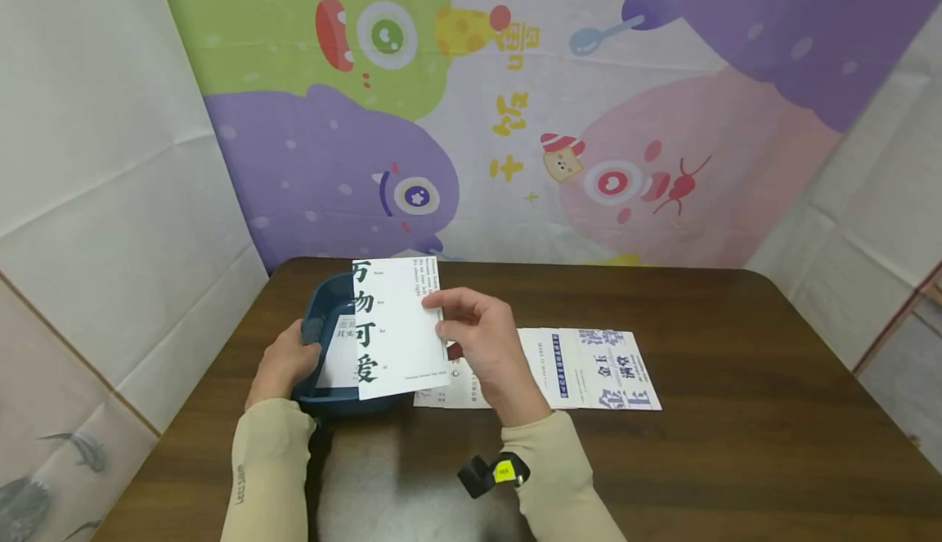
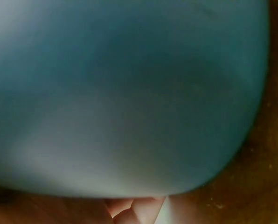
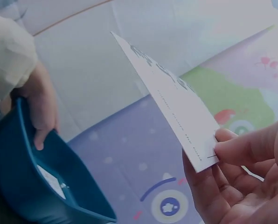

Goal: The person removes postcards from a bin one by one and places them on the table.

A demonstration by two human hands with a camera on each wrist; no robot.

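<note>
My right hand (image 1: 491,347) pinches a white card (image 1: 401,333) by its right edge, between thumb and fingers. Large dark green Chinese characters run down the card's left side, with small print elsewhere. In the head view the card overlaps the right part of a dark blue plastic bin (image 1: 353,405). At the bin's left side, my left hand (image 1: 283,364) grips the rim, the thumb reaching over the inside in the right wrist view. Another white printed card (image 1: 334,364) lies in the bin, partly hidden by the held one. The bin's blue wall (image 2: 129,102) fills most of the left wrist view.
A row of overlapping white printed cards (image 1: 603,369) lies on the brown wooden table (image 1: 721,444) right of the bin, partly behind my right hand. A cartoon-printed cloth (image 1: 500,223) hangs behind the table. White cloth panels (image 1: 132,133) stand at both sides.
</note>
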